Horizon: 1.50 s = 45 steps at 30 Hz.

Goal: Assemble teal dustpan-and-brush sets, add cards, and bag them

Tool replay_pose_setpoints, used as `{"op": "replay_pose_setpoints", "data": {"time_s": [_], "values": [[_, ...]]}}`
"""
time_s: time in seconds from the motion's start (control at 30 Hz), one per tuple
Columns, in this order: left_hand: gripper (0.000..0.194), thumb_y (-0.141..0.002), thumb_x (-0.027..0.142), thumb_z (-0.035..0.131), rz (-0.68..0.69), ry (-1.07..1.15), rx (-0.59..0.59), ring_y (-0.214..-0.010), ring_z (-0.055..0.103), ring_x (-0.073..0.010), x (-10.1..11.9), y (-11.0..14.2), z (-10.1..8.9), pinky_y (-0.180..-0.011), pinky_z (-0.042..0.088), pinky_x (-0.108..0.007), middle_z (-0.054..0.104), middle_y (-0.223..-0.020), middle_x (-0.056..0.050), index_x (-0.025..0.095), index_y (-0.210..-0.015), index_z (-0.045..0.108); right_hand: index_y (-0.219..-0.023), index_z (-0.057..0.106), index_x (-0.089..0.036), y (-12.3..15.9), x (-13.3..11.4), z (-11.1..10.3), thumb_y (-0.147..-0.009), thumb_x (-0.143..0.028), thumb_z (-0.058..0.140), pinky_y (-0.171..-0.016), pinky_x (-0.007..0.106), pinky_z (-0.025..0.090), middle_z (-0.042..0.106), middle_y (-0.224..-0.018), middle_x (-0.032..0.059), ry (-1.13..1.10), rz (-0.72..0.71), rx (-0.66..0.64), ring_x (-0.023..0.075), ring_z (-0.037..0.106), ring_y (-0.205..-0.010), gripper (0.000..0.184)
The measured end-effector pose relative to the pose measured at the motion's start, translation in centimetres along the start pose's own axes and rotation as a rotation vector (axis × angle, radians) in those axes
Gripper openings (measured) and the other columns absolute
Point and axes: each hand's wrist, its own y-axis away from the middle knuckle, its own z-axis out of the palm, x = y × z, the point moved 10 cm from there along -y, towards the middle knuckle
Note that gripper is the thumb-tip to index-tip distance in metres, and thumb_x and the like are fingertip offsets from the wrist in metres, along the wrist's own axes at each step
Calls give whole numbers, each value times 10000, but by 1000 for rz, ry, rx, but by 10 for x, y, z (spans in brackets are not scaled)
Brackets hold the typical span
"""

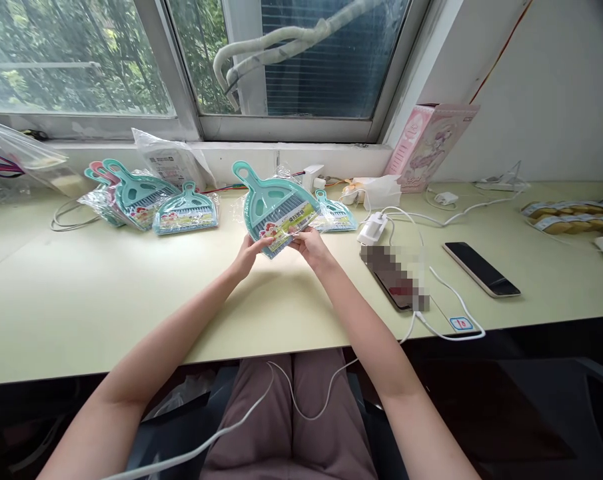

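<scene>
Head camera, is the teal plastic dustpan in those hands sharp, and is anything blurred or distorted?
In the head view, the teal plastic dustpan looks sharp, with faint glare on its clear wrapping; a pixelated mosaic blurs the dark phone on the right; wide-angle distortion bows the pale green table edge and window frame.

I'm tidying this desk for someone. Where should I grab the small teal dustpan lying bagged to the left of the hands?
Pinch its short handle from above. The small teal dustpan lies flat on the desk in clear wrap, handle toward the window. That narrow end should suit fingers better than the wide, flat pan.
</scene>
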Motion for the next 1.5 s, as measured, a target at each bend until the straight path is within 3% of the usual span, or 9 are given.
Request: {"op": "replay_pose_setpoints", "data": {"time_s": [0.27,0.63,1.03,1.5], "values": [[455,-699,349,729,-4,32,-115,-715,696,-258,5,8,17,-647,596,-427,717,-1016,-125,108,-1073,636,-1046,629,-167,0,-3,-4,-764,-78,622,-795,361,605,738,-751,14,67,1,-11,178,707,-687,297],[447,-672,362,754,-4,-20,-113,-652,696,-248,10,9,17,-631,598,-405,732,-942,-127,87,-1012,662,-1076,602,-182,-3,1,-5,-739,-99,669,-802,354,599,746,-802,12,52,-32,-30,172,714,-699,354],[402,-684,332,712,6,-9,-66,-660,694,-245,8,6,11,-641,597,-407,736,-900,-105,100,-1010,674,-963,624,-178,-1,11,-4,-776,-93,631,-799,334,596,741,-793,2,12,-8,9,161,707,-715,206],[388,-664,336,719,-12,12,-24,-674,686,-236,2,2,3,-651,601,-410,722,-891,-94,103,-969,660,-964,616,-157,-3,17,-5,-766,-64,595,-759,316,603,745,-779,18,-34,24,47,159,705,-687,220]]}}
